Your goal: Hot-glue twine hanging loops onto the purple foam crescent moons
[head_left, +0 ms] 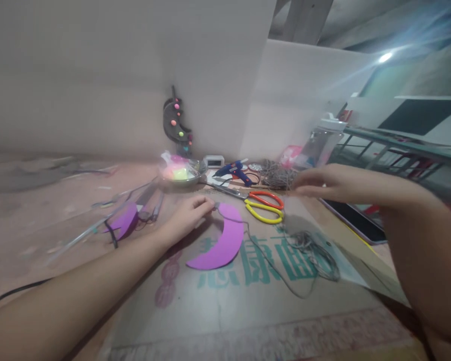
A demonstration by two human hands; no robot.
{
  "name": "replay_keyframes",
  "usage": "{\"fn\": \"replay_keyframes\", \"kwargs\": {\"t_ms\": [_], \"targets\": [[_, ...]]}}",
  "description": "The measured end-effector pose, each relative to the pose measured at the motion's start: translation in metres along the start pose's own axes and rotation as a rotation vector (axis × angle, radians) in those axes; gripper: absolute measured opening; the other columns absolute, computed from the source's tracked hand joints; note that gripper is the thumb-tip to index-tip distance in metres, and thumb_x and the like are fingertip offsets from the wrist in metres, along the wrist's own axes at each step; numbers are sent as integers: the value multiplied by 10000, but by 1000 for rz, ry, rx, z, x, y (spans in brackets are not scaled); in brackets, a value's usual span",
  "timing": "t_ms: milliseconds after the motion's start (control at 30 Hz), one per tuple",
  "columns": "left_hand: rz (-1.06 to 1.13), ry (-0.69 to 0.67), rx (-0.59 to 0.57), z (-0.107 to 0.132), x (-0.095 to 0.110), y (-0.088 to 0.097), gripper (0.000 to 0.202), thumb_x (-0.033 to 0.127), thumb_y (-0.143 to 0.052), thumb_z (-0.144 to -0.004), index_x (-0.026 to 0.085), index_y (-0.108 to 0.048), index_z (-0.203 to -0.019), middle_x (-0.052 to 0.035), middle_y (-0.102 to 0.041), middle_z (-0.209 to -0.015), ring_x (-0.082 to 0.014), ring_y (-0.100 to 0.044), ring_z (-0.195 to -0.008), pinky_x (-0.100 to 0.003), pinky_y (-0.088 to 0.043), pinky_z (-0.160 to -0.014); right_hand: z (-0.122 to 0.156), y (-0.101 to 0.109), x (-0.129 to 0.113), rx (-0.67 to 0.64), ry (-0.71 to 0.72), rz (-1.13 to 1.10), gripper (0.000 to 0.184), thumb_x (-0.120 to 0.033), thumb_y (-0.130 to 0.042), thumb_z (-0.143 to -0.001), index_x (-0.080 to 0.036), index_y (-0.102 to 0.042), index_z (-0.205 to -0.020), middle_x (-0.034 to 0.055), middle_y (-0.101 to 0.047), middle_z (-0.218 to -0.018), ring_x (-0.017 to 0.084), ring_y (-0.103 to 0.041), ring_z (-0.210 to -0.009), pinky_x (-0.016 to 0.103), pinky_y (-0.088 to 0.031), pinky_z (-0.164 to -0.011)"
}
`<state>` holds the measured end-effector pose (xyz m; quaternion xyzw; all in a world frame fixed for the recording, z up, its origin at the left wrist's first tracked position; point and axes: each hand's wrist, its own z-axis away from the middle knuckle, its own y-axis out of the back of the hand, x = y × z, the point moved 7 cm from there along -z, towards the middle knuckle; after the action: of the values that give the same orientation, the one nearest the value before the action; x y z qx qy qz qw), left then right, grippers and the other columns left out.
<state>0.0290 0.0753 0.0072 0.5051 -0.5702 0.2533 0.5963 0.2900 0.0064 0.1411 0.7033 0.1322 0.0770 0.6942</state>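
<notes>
A purple crescent cutout point(231, 240) lies on the printed sheet, with a strand of grey yarn across its upper part. My left hand point(195, 213) is closed in a pinch at the crescent's upper tip, on the yarn end there. From it the yarn runs right in a loose loop to a small tangle of grey yarn point(317, 255). My right hand point(317, 184) hovers right of the scissors point(265, 206), in front of a larger grey yarn bundle point(276, 175). Its fingers are loosely bent, apart from the thumb, and slightly blurred; nothing shows between them.
Behind the scissors lie a blue glue gun point(235, 172), a small white digital device point(213, 161) and a bowl point(182, 180) of colourful bits. A decorated dark crescent point(176, 120) stands against the wall. Purple scraps point(128, 220) lie left, a phone point(355, 220) and a clear jar point(323, 143) right.
</notes>
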Motion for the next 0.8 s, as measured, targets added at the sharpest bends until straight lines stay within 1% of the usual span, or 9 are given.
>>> {"fn": "replay_keyframes", "kwargs": {"t_ms": [67, 100, 167, 200, 300, 400, 500, 633, 800], "targets": [[19, 18, -10, 1, 0, -1, 278, 415, -534, -825, 177, -551, -681, -1, -564, -689, -160, -539, -706, -245, -387, -624, -16, -14, -5, 23, -35, -36, 408, -534, -458, -883, -223, -683, -1023, 63, -714, -1021, 234, -654, -874, 338, -504, -745], [32, 29, -13, 1, 0, -2, 275, 419, -534, -822, 180, -551, -686, -1, -569, -687, -163, -544, -704, -246, -389, -620, -25, -19, -6, 82, -58, -43, 406, -523, -444, -891, -224, -667, -1052, 69, -705, -1057, 241, -650, -913, 346, -501, -773], [44, 41, -14, 1, 0, -2, 264, 420, -536, -814, 183, -559, -698, -3, -579, -682, -170, -550, -701, -249, -387, -613, -43, -31, -6, 179, -85, -55, 398, -490, -462, -885, -217, -648, -1108, 83, -690, -1124, 254, -647, -972, 358, -501, -827], [40, 36, -12, 1, 0, -2, 258, 415, -538, -810, 182, -565, -701, -3, -582, -681, -172, -548, -702, -251, -383, -614, -54, -38, -4, 214, -82, -81, 429, -477, -472, -883, -206, -617, -1182, 95, -670, -1179, 260, -640, -1014, 367, -496, -865], [4, -11, -5, 0, 4, -2, 256, 395, -535, -806, 175, -569, -681, -1, -570, -678, -166, -524, -700, -256, -366, -631, -89, -57, 4, 252, -72, -94, 535, -424, -553, -844, -148, -540, -1302, 154, -569, -1337, 308, -563, -1177, 407, -443, -978], [-20, -26, 4, 0, 7, -1, 254, 381, -521, -810, 172, -563, -672, 0, -551, -676, -161, -504, -691, -259, -353, -635, -126, -75, 13, 213, -112, -240, 530, -355, -614, -811, -162, -543, -1299, 146, -598, -1304, 285, -598, -1128, 382, -456, -958], [-19, -9, 0, 1, 9, -1, 234, 360, -515, -810, 167, -573, -691, -1, -554, -686, -159, -504, -698, -256, -355, -639, -154, -92, 14, 182, -150, -328, 500, -350, -653, -788, -159, -578, -1244, 122, -677, -1170, 235, -654, -997, 328, -497, -873], [22, 4, -8, 2, 8, -3, 212, 334, -520, -809, 163, -570, -694, 2, -565, -719, -142, -501, -701, -247, -358, -639, -167, -109, 14, 220, -219, -362, 416, -299, -700, -733, -128, -636, -1107, 123, -722, -997, 247, -668, -898, 335, -511, -807], [33, -1, -16, 2, 7, -3, 202, 333, -529, -806, 163, -574, -705, 4, -572, -745, -140, -506, -729, -245, -353, -646, -156, -101, 17, 306, -300, -450, 322, -229, -651, -763, -121, -631, -1065, 132, -720, -999, 234, -680, -870, 317, -528, -766]]}}
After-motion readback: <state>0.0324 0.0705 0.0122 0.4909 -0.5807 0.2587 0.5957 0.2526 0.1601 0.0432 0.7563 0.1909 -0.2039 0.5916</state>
